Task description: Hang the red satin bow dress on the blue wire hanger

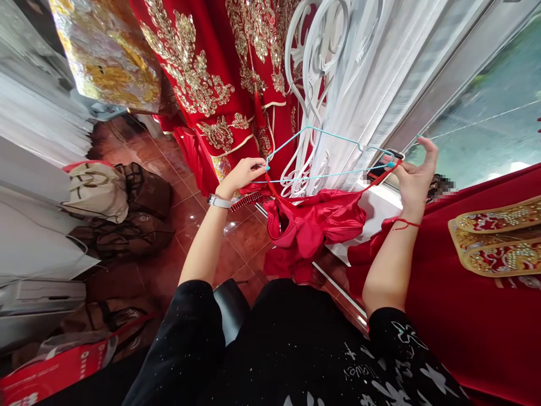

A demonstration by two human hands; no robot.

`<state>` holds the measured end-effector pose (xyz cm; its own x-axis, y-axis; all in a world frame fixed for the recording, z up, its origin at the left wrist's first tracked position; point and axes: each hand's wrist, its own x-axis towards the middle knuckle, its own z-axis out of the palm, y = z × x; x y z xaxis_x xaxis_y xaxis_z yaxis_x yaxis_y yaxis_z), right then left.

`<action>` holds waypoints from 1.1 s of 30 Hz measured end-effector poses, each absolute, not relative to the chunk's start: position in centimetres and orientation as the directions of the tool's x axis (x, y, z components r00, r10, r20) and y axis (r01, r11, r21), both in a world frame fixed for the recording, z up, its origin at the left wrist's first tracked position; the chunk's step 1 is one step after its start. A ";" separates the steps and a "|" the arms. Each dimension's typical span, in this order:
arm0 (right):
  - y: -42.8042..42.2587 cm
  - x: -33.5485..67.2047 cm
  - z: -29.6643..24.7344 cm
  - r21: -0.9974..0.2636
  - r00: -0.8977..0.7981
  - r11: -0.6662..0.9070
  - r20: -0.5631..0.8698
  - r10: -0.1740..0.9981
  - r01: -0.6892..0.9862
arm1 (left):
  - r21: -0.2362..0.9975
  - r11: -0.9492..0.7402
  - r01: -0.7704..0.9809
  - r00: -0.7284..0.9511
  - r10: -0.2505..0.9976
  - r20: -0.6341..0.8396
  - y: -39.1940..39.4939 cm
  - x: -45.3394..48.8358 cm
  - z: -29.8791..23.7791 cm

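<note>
A thin light-blue wire hanger (327, 137) hangs in front of me with a red satin garment (315, 223) drooping from it by thin straps. My left hand (244, 172) pinches the hanger's left end together with a red strap. At the hanger's right end, my right hand (412, 175) pinches the other strap, its remaining fingers raised. A white watch sits on my left wrist and a red thread on my right wrist.
Red gowns with gold embroidery (220, 73) hang behind, beside a white ornate metal stand (310, 79) and white curtains. Gold-embroidered red pieces (499, 237) lie on red cloth at right. Bags (110, 197) sit on the brown tiled floor at left.
</note>
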<state>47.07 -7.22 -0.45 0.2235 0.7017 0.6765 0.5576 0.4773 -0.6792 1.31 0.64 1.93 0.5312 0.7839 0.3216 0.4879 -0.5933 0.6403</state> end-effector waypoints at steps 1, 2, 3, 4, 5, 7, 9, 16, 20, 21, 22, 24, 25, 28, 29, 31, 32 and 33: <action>-6.9 47.0 -0.2 -0.679 0.246 0.485 0.688 0.683 0.552 | 0.636 -0.594 0.493 0.533 0.784 0.320 0.6 1.2 2.1; -6.6 46.9 0.1 -0.691 0.286 0.501 0.694 0.660 0.521 | 0.630 -0.596 0.498 0.534 0.783 0.318 0.6 1.1 2.3; -6.3 46.6 0.4 -0.706 0.312 0.513 0.690 0.653 0.487 | 0.624 -0.596 0.504 0.534 0.784 0.317 0.6 0.9 2.5; -6.0 46.2 0.8 -0.718 0.310 0.521 0.681 0.663 0.462 | 0.620 -0.597 0.509 0.533 0.784 0.317 0.6 0.8 2.7; -5.7 45.7 1.2 -0.730 0.295 0.521 0.667 0.684 0.443 | 0.618 -0.596 0.513 0.532 0.785 0.316 0.5 0.7 2.8; -5.3 44.5 2.3 -0.763 0.251 0.491 0.618 0.745 0.421 | 0.615 -0.593 0.520 0.529 0.789 0.314 0.5 0.5 3.0; -5.2 43.1 3.2 -0.803 0.231 0.433 0.551 0.802 0.410 | 0.615 -0.585 0.529 0.517 0.797 0.312 0.4 0.5 2.9; -5.2 40.8 3.9 -0.856 0.252 0.349 0.459 0.852 0.381 | 0.619 -0.569 0.542 0.487 0.813 0.321 0.3 0.5 2.4; -4.4 40.5 3.7 -0.830 0.228 0.332 0.465 0.855 0.448 | 0.617 -0.567 0.546 0.487 0.814 0.317 0.5 0.4 2.1; -4.2 40.4 3.8 -0.815 0.204 0.339 0.473 0.857 0.470 | 0.617 -0.565 0.548 0.485 0.815 0.316 0.7 0.5 1.9; -4.0 40.2 3.9 -0.795 0.172 0.350 0.485 0.857 0.495 | 0.617 -0.562 0.551 0.481 0.818 0.316 0.9 0.6 1.6; -3.7 40.0 4.1 -0.745 0.110 0.369 0.506 0.856 0.555 | 0.615 -0.551 0.564 0.460 0.828 0.321 1.2 0.9 1.0; -3.6 39.9 4.2 -0.719 0.086 0.371 0.511 0.855 0.588 | 0.608 -0.548 0.575 0.444 0.833 0.331 1.2 1.1 0.7; -3.6 40.0 4.0 -0.660 0.072 0.348 0.522 0.850 0.666 | 0.558 -0.547 0.623 0.340 0.833 0.437 0.1 1.8 -0.6; -3.6 40.1 3.7 -0.649 0.084 0.339 0.529 0.844 0.682 | 0.543 -0.544 0.640 0.282 0.824 0.492 -0.7 1.9 -1.3; -3.7 40.4 3.0 -0.641 0.115 0.324 0.545 0.830 0.696 | 0.544 -0.520 0.658 0.154 0.801 0.579 -2.8 1.6 -3.3; -3.7 40.6 2.5 -0.645 0.130 0.320 0.550 0.825 0.694 | 0.564 -0.510 0.649 0.117 0.800 0.589 -3.9 1.2 -4.6; -3.8 40.7 2.0 -0.652 0.143 0.320 0.553 0.821 0.688 | 0.594 -0.505 0.626 0.119 0.815 0.568 -5.1 0.7 -6.0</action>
